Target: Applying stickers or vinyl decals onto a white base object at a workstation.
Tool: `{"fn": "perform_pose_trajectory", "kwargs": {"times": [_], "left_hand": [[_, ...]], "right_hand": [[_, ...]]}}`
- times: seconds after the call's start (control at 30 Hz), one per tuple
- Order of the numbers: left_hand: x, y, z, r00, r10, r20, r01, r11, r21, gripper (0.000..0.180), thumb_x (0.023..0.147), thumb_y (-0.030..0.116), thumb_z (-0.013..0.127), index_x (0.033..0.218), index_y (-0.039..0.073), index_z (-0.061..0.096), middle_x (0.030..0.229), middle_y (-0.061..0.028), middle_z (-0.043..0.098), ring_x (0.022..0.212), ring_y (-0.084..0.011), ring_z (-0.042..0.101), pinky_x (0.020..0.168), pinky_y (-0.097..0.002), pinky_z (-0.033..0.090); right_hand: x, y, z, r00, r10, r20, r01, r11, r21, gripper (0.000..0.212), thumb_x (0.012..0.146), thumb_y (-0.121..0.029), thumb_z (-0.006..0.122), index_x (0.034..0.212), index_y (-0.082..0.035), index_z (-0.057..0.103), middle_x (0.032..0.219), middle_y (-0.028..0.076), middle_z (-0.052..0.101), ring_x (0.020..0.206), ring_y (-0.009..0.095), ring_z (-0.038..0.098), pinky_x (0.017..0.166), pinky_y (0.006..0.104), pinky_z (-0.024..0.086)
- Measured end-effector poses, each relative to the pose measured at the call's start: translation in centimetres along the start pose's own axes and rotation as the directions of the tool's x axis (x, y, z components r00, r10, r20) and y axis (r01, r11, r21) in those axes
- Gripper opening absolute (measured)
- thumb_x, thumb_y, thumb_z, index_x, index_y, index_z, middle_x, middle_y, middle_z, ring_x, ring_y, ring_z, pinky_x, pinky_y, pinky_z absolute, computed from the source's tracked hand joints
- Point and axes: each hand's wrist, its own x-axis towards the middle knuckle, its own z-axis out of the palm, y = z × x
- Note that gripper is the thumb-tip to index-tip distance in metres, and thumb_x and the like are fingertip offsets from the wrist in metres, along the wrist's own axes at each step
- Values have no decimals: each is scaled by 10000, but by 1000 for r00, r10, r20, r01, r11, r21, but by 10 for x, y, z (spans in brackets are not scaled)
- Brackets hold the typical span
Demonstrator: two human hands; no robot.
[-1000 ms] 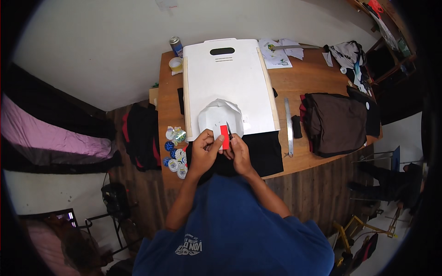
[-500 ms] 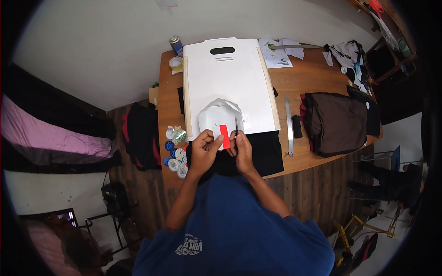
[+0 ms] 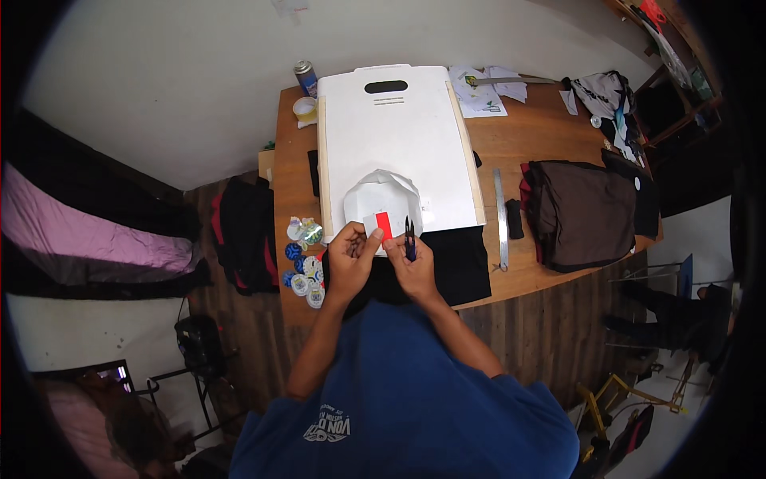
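Observation:
My left hand is closed, its thumb and fingers pinching a small red strip that has a pale piece beside it. My right hand meets the strip's lower end with its thumb and fingertips. Also in that hand are small dark thread snips, their points up and away from the strip. Both hands hover over the near side of a white paper tray with folded sides, which sits on a large white board with a handle slot.
Black cloth lies under the board's near edge. Round patches are left on the wooden table. A steel ruler and folded dark garments lie right. A spray can and tape roll stand far left.
The snips have swung upright in my right hand, away from the strip. My right fingers have moved in to the strip's lower end, and the strip has shifted slightly left and up.

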Motion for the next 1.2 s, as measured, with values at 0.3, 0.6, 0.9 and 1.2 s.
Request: {"fn": "perform_pose_trajectory", "kwargs": {"times": [0.3,0.6,0.9,1.2], "left_hand": [[7,-9,-2,999,22,-27,-24,998,-55,215,925,75,645,777,67,490,689,79,464,620,20,394,551,-165,311],[5,-6,-1,1000,6,-26,-8,998,-60,217,920,75,654,762,65,505,660,97,435,588,31,357,515,-165,270],[6,-2,0,1000,-5,-9,4,994,-108,181,920,63,648,781,52,533,693,78,511,615,26,420,543,-160,318],[7,-3,-3,1000,-15,15,16,995,-100,192,915,56,652,769,56,527,679,80,496,609,23,414,536,-166,309]], "right_hand": [[0,15,-8,992,92,87,-121,897,424,198,971,-173,597,826,-39,582,607,-94,414,541,-10,341,481,189,261],[-2,0,-1,996,-92,3,92,995,-30,141,967,-150,600,917,-18,603,643,-86,458,551,-16,347,486,174,256],[-3,12,-9,996,62,57,-68,990,124,100,932,-116,635,909,-24,603,634,-94,423,560,-6,334,508,179,267],[-4,11,-3,999,1,51,1,999,-33,167,906,-96,669,772,-37,590,576,-111,371,544,-14,318,496,182,267]]}}
